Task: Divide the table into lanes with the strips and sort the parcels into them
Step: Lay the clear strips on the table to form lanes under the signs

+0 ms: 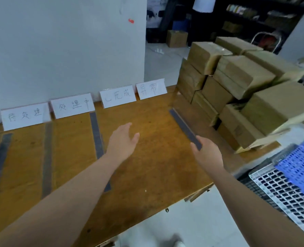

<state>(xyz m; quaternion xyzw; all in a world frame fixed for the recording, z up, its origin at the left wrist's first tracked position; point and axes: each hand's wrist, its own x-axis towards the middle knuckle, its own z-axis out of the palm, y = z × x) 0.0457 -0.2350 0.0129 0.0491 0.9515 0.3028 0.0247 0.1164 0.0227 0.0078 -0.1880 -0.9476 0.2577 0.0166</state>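
Holding the near end of a long dark grey flat strip (183,125) in the right hand (207,155), far end pointing at the foot of the stacked brown cardboard parcels (236,81) on the right of the brown wooden worktop (156,172). Hovering the left hand (121,139) open, gripping nothing. Risking a skewed lane if not laid parallel to the laid grey strips (96,132) on the left. Risking nudging and toppling the stack, being so near.

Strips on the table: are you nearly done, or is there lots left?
Early days. Three strips already lie on the table. The right hand holds a fourth strip, not yet laid down; the left hand hovers open. All the parcels are still stacked at the right edge, so none is sorted into a lane yet.
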